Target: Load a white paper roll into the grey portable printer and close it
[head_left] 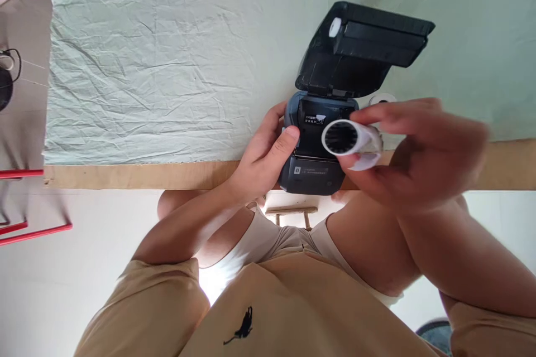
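Note:
A small dark label printer point(312, 173) is in front of me at the table's near edge, its hinged lid point(360, 44) swung up and back. My left hand point(272, 145) grips the printer's left side, thumb on top near the paper bay. Over the right part of the bay, my right hand point(414, 145) holds a white paper roll point(364, 136) between thumb and fingers, its dark hollow core facing up toward me. A loose end of the paper curls below the roll. Behind my right fingers another white roll point(382, 99) is partly hidden.
A wrinkled pale green cloth point(159, 61) covers the table, with a wooden edge point(138, 174) along its near side. Red metal bars point(37, 233) stand at the left. A small wooden stool point(292, 211) is under the table.

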Available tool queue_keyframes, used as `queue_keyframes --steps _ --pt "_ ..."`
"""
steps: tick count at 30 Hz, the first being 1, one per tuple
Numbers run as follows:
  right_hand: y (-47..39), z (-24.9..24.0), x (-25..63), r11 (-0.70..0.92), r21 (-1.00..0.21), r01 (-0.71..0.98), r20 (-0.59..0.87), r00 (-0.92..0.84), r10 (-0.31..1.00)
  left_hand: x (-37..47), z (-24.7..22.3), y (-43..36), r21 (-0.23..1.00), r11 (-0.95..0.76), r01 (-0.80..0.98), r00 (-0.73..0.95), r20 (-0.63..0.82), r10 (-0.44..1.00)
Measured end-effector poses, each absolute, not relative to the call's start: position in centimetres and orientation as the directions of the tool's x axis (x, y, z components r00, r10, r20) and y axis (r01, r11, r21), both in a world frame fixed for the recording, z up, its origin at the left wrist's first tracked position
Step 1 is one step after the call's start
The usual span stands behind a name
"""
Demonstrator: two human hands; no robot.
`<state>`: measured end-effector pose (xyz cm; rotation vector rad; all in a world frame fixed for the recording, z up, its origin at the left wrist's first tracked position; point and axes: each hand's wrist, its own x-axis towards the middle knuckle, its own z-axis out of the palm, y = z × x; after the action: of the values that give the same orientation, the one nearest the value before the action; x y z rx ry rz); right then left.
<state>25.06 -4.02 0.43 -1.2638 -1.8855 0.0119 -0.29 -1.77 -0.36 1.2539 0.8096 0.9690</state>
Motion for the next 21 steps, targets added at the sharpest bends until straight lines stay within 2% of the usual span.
queue_keyframes --steps 2,4,9,15,21 --pt "-3.6 1.3 23.7 0.597 -0.332 0.730 0.775 -0.150 0.614 -0.5 -0.6 -1.6 0.989 0.025 -0.146 0.406 0.037 0.913" --pt "-3.1 2.2 23.1 0.619 -0.266 0.739 0.825 -0.159 0.543 -0.6 -0.6 -1.6 0.989 0.008 -0.150 0.415 0.055 0.908" --pt "-2.5 2.7 23.3 0.653 -0.223 0.724 0.838 -0.201 0.508 -0.6 -0.4 -1.7 0.986 0.028 -0.162 0.426 0.044 0.904" --pt "-2.7 2.0 23.9 0.642 -0.300 0.706 0.755 -0.236 0.612 -0.4 0.2 -1.7 0.990 0.035 -0.140 0.425 0.028 0.905" --pt "-3.2 2.2 23.9 0.601 -0.266 0.753 0.770 -0.210 0.603 -0.3 0.5 -1.9 0.994 0.038 -0.100 0.410 0.006 0.912"
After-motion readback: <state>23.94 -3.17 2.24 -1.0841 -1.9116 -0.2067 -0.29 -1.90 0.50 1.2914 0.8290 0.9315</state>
